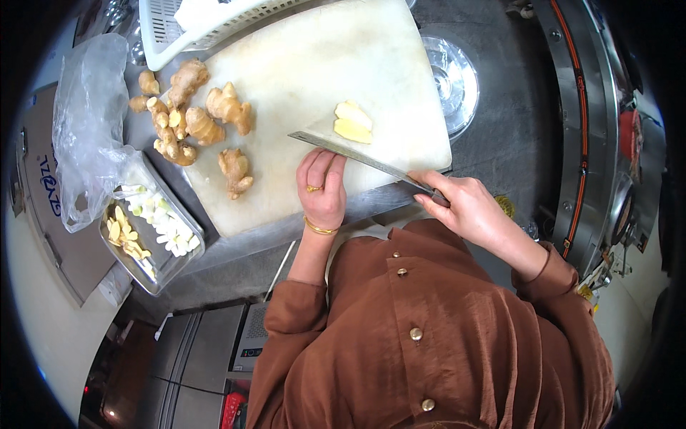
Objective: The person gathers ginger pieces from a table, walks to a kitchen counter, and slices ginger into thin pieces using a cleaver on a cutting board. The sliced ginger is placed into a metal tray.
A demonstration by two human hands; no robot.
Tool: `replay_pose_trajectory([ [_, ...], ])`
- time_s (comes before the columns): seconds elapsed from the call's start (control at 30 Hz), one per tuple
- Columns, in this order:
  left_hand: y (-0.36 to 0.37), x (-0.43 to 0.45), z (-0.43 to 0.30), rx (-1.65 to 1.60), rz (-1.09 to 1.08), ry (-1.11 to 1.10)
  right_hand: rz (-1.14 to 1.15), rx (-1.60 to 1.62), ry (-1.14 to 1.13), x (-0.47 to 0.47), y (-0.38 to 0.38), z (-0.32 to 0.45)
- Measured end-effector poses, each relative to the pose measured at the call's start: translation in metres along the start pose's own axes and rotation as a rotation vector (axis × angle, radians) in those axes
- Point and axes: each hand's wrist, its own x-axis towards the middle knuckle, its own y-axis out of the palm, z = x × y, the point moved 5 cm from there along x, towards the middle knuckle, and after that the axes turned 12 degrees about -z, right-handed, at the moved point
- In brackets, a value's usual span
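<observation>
My right hand (466, 206) grips the handle of a kitchen knife (356, 155), its blade slanting up and left over the white cutting board (300, 64). The fingers of my left hand (321, 182), which wears a ring and a bracelet, are bent down beside the blade's near face. Whatever lies beneath those fingertips is hidden. Just beyond the blade, pale yellow ginger slices (353, 123) rest on the board. Unpeeled ginger roots (201, 126) form a heap at the board's left edge, and one ginger root (235, 171) sits apart, nearer my left hand.
A metal tray (199, 236) at the left holds cut scallion (166, 220) and ginger slices (126, 236). Beside it is a clear plastic bag (88, 118). A white plastic basket (155, 51) borders the board's far side; a round shiny lid or bowl (455, 80) is at its right.
</observation>
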Motion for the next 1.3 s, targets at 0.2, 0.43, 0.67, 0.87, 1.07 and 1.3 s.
replay_pose_trajectory([
  [0.2, 0.000, 0.005, 0.002, -0.053, 0.007, -0.046, 0.041, 0.017, 0.116, 0.001, 0.005, -0.006],
  [0.43, 0.002, 0.003, 0.005, -0.036, 0.009, -0.032, -0.015, -0.014, 0.031, -0.002, 0.002, -0.001],
  [0.67, 0.006, 0.002, 0.004, -0.029, -0.015, 0.000, -0.065, -0.014, -0.006, -0.011, -0.005, 0.006],
  [0.87, 0.010, -0.003, 0.008, -0.045, 0.035, -0.021, -0.018, -0.031, 0.006, -0.006, -0.008, -0.001],
  [1.07, 0.012, 0.002, 0.003, 0.010, 0.030, -0.027, 0.012, -0.064, 0.007, -0.005, -0.012, -0.001],
  [1.3, 0.010, -0.001, 0.008, -0.034, 0.035, -0.015, 0.017, -0.100, 0.001, -0.002, -0.006, 0.001],
])
